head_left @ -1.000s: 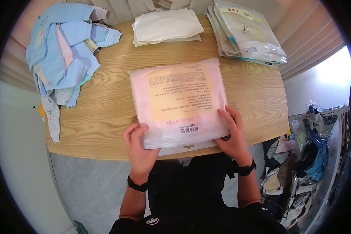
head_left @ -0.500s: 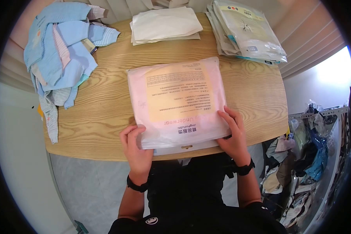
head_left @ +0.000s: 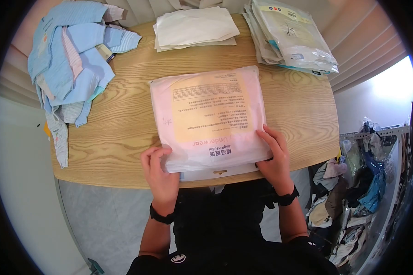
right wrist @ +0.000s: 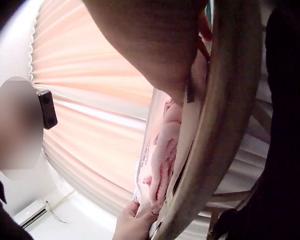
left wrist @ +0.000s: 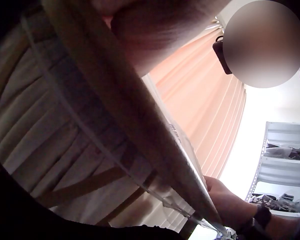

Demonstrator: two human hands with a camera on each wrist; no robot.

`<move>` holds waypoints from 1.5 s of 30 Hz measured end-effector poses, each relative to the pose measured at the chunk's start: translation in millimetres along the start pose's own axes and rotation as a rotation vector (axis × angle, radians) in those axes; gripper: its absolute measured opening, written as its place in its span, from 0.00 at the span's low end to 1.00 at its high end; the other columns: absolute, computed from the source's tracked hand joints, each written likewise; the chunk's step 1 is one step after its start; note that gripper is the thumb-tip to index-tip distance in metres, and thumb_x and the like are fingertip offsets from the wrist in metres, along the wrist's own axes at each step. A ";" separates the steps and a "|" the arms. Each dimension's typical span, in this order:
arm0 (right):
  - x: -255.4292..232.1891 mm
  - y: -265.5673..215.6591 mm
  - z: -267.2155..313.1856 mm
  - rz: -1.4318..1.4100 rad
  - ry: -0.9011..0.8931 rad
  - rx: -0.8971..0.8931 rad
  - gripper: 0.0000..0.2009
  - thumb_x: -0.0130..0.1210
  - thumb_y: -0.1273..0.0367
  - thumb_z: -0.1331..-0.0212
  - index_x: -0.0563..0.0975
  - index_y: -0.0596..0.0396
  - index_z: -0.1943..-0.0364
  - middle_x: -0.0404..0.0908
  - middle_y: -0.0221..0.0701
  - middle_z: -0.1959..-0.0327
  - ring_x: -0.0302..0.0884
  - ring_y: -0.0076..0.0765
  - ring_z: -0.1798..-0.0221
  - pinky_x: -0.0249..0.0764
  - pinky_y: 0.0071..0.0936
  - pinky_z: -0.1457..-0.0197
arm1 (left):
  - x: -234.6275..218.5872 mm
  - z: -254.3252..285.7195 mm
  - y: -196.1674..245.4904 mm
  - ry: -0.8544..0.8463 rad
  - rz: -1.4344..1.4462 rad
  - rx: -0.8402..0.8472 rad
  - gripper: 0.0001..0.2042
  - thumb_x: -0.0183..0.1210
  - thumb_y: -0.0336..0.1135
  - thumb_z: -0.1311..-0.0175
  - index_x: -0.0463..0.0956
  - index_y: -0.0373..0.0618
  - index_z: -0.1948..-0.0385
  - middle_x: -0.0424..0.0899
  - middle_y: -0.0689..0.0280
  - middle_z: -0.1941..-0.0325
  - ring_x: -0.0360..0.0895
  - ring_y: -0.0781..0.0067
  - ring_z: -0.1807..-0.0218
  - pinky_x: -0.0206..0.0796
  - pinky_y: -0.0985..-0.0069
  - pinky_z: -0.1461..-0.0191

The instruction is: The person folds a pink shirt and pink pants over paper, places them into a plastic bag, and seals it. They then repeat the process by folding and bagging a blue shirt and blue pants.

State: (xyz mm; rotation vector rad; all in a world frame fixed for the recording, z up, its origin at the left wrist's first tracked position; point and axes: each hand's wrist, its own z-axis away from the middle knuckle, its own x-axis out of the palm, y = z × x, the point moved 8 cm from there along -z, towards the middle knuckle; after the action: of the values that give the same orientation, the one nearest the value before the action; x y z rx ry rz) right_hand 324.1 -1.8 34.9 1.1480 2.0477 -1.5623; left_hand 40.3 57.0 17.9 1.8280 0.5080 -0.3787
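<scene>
A flat, frosted plastic garment packet with a pink-and-tan printed insert (head_left: 209, 117) lies at the near edge of the oval wood-grain bench (head_left: 124, 119). The left hand (head_left: 160, 172) pinches its near-left corner; the right hand (head_left: 275, 158) grips its near-right corner. Crumpled pale-blue baby clothes (head_left: 69, 59) sit heaped far left.

A pile of soft blue baby clothes (head_left: 71, 59) lies on the left end of the round wooden counter (head_left: 119, 128), and some hang over its edge. A stack of folded white cloths (head_left: 195, 28) sits at the far side. A heap of clear plastic packets (head_left: 291, 36) lies at the far right. Messy clothes (head_left: 358, 192) sit on the floor at the right.
</scene>
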 end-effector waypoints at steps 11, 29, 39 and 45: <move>1.8 1.0 -0.6 0.007 0.084 -0.017 0.26 0.58 0.85 0.65 0.80 0.55 0.54 0.77 0.40 0.50 0.75 0.48 0.49 0.71 0.34 0.46 | 1.8 0.5 -7.4 0.014 0.072 -0.028 0.16 0.59 0.15 0.55 0.75 0.41 0.62 0.68 0.60 0.60 0.71 0.61 0.58 0.67 0.71 0.51; 1.4 -1.4 -1.8 -0.016 0.009 0.019 0.27 0.56 0.85 0.65 0.78 0.55 0.52 0.73 0.41 0.46 0.72 0.49 0.44 0.70 0.35 0.42 | -0.7 -8.8 13.5 0.014 -0.131 0.094 0.28 0.68 0.25 0.54 0.67 0.41 0.47 0.70 0.53 0.48 0.69 0.52 0.45 0.60 0.64 0.39; -1.7 -2.0 -3.0 -0.097 -0.042 -0.006 0.28 0.51 0.85 0.64 0.78 0.56 0.50 0.73 0.42 0.46 0.73 0.48 0.45 0.70 0.35 0.41 | -0.6 -5.4 -4.6 0.011 -0.068 0.059 0.25 0.65 0.23 0.47 0.67 0.39 0.46 0.71 0.55 0.45 0.70 0.60 0.42 0.62 0.68 0.37; 0.1 0.8 -2.0 -0.086 -0.054 0.021 0.29 0.50 0.88 0.64 0.79 0.56 0.50 0.73 0.40 0.45 0.74 0.47 0.45 0.71 0.34 0.42 | -8.4 -7.0 -10.0 0.011 0.039 0.011 0.19 0.60 0.16 0.46 0.72 0.38 0.52 0.75 0.56 0.48 0.75 0.63 0.47 0.65 0.71 0.40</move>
State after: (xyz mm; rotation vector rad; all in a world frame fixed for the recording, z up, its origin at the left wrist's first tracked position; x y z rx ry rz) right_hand 325.1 0.1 35.0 1.0258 2.0752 -1.6401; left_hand 28.0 65.0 16.1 1.8487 0.4780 -0.3450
